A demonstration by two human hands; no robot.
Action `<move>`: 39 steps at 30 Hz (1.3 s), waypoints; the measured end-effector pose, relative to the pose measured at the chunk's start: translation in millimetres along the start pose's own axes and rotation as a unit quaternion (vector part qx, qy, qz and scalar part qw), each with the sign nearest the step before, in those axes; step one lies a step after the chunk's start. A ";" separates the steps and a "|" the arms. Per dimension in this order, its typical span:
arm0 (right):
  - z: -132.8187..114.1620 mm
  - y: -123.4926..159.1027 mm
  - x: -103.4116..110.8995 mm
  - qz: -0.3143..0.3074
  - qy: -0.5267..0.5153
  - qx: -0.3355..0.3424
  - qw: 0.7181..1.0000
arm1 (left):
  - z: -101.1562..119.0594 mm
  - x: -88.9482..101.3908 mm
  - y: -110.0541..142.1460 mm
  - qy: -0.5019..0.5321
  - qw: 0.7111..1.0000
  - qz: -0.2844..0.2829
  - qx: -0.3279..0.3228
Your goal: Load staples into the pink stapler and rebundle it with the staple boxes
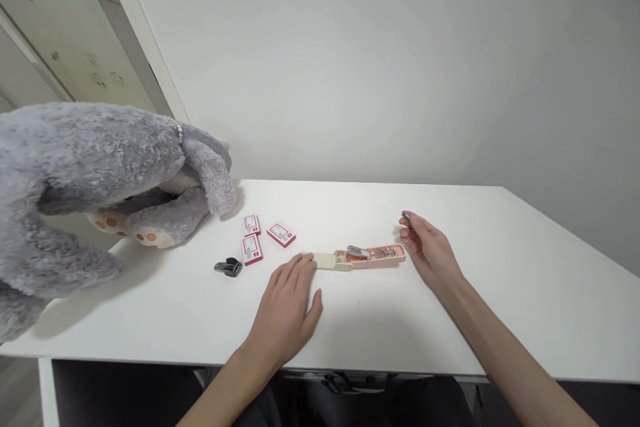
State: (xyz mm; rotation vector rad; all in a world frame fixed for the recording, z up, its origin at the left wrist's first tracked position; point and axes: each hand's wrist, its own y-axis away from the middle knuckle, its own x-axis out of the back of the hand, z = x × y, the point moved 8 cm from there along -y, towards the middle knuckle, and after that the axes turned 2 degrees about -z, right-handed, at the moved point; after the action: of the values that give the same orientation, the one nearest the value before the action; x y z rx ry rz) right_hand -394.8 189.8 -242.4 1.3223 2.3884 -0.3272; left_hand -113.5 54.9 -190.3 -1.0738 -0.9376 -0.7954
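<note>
Your left hand lies palm down at the cream part of a long open case, its fingers loosely extended with the tips on that end and nothing gripped. The case runs sideways across the white table, in front of you and between your hands.

To the right, the case becomes a shallow pink tray with a raised rim. Inside it are small metal parts, too fine to tell apart, and a silver lever-like piece sits tilted over its left portion. The short cream section between lid end and tray is also hollow.

Your right hand is just beyond the tray's right end, pinching a small dark piece between thumb and fingers; its exact shape is hidden.

Left of the case are three small red-and-white boxes, whose contents you cannot see, and a black clip-like tool. A grey plush toy is at the far left.
</note>
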 end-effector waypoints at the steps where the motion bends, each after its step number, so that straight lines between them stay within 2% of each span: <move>1: -3.8 1.8 0.4 0.010 0.014 0.013 1.000 | -0.4 0.3 0.0 -0.003 1.000 0.001 0.002; 5: -26.2 14.6 -7.3 0.034 0.120 0.085 0.989 | -0.5 0.8 0.0 -0.013 1.000 0.006 0.002; 11: -47.1 43.1 -39.1 -0.010 0.293 0.184 0.938 | -0.4 0.8 0.1 -0.016 1.000 0.008 0.001; 14: -52.0 59.8 -58.4 -0.054 0.369 0.281 0.885 | -0.7 1.1 0.3 -0.009 1.000 0.010 0.002; 18: -49.2 80.0 -87.8 -0.154 0.426 0.400 0.797 | 0.0 0.7 -0.3 -0.014 1.000 0.006 0.001; 21: -42.8 86.6 -101.5 -0.190 0.469 0.437 0.744 | 0.2 -0.2 -0.6 -0.027 1.000 -0.002 0.002; 25: -36.1 90.5 -109.3 -0.192 0.513 0.464 0.696 | 0.2 -0.5 -0.5 -0.034 0.999 -0.006 0.001; 29: -33.9 92.0 -110.0 -0.179 0.527 0.480 0.678 | 0.0 -1.1 -0.1 -0.040 0.999 -0.005 -0.004; 39: -34.2 92.1 -109.8 -0.167 0.527 0.492 0.673 | 0.6 -0.4 -0.1 -0.051 0.999 -0.005 -0.005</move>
State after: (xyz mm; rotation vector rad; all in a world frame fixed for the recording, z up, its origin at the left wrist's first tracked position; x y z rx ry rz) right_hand -271.5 168.2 -164.6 1.7616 3.6920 -1.4886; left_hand -113.9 55.5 -190.5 -1.1282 -1.0262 -0.7594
